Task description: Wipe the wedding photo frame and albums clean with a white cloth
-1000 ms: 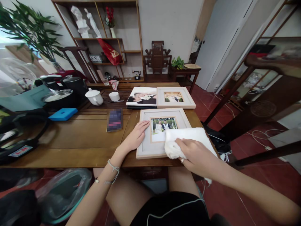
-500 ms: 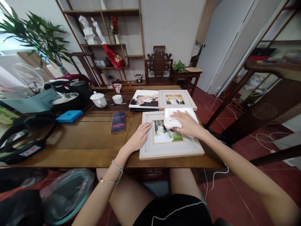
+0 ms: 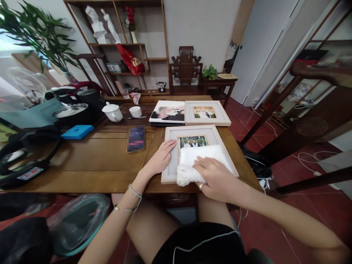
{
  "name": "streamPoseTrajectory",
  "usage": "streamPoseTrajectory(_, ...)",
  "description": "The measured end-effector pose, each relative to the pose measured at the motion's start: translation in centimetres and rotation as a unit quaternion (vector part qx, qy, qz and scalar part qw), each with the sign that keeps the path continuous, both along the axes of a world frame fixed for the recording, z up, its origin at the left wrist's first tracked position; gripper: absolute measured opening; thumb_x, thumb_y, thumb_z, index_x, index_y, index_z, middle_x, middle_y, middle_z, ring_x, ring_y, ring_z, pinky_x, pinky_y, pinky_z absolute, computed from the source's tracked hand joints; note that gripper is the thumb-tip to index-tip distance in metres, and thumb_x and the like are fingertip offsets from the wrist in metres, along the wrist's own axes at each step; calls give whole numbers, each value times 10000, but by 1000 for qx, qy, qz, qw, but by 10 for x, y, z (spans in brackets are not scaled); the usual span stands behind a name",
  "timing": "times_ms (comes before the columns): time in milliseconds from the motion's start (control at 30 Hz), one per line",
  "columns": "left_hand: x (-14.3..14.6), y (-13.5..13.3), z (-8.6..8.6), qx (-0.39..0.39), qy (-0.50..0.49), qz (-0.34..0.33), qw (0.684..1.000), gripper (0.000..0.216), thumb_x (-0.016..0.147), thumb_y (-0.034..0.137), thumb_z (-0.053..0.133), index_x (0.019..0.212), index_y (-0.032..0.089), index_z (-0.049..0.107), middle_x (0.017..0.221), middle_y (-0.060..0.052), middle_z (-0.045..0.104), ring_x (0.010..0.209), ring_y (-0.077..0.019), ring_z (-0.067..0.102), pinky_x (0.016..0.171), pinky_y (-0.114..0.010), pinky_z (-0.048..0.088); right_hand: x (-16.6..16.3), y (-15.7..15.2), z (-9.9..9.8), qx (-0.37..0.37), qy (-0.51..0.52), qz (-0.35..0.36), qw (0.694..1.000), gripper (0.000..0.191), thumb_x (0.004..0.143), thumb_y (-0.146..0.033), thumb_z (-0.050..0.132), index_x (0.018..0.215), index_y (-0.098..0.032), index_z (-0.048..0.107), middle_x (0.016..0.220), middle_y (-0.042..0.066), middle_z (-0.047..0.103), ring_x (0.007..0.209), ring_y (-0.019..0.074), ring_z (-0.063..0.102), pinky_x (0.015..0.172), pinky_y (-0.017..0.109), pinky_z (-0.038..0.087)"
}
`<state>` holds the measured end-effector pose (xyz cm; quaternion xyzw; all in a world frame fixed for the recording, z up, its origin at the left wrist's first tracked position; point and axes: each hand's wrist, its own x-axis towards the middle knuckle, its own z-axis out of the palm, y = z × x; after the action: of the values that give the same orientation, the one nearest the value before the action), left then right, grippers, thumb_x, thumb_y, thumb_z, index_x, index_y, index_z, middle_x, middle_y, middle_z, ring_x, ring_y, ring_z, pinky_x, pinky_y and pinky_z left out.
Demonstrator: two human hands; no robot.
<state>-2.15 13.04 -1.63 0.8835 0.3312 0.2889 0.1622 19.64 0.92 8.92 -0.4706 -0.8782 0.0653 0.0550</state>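
A pale framed photo (image 3: 189, 132) lies flat at the near edge of the wooden table (image 3: 96, 161). My left hand (image 3: 161, 158) rests flat on the frame's left border, fingers stretched out. My right hand (image 3: 217, 178) presses a folded white cloth (image 3: 198, 161) onto the lower half of the picture, fingers curled over the cloth's near edge. A ring shows on that hand. The cloth hides most of the photo; only its top strip shows.
Behind the frame lie a second framed photo (image 3: 206, 113) and a photo album (image 3: 167, 113). A phone (image 3: 136, 139), teapot (image 3: 112, 112), cup (image 3: 135, 111), blue box (image 3: 77, 131) and headphones (image 3: 22, 154) sit to the left. A lined bin (image 3: 78, 223) stands by my knee.
My right hand has dragged the cloth from the frame's top right corner down to its lower half. The left hand has stayed on the left border.
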Motion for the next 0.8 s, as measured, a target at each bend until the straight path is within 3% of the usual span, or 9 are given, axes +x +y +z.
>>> streamPoseTrajectory(133,-1,7,-8,5,0,5,1000,448,915,177,343,1353,151,437,1417,-125,434,1350,-227,327,1147,-479,264,-40,9,-8,15,-11,-19,1000,408,757,-196,508,1105,-15,616,1274,235,546,1261,358,411,1005,478,366)
streamPoseTrajectory(333,-1,15,-12,9,5,9,1000,392,929,252,384,1302,188,485,1389,-107,471,1326,-234,362,1129,-496,281,-63,22,-50,93,-7,-22,995,551,752,-223,520,1254,1,483,1387,305,391,1324,445,266,998,619,283)
streamPoseTrajectory(500,0,2,0,6,-8,-5,1000,430,923,171,321,1326,168,470,1408,-117,447,1345,-238,333,1135,-508,271,-36,11,-65,69,-2,71,995,523,745,-214,504,1249,-76,487,1444,235,351,1360,391,222,1048,608,218)
streamPoseTrajectory(667,1,-1,1,3,-9,-4,1000,483,893,130,333,1363,164,436,1427,-112,425,1349,-243,327,1147,-509,251,14,2,-59,52,-31,-2,998,512,718,-149,492,1229,-123,518,1372,181,469,1318,345,334,1035,531,290)
streamPoseTrajectory(800,2,1,0,-1,-8,-5,1000,497,885,117,332,1371,161,426,1437,-107,414,1357,-244,313,1149,-514,241,48,6,-35,67,-92,-78,990,486,699,-114,482,1177,-100,568,1230,196,581,1258,368,410,983,506,356)
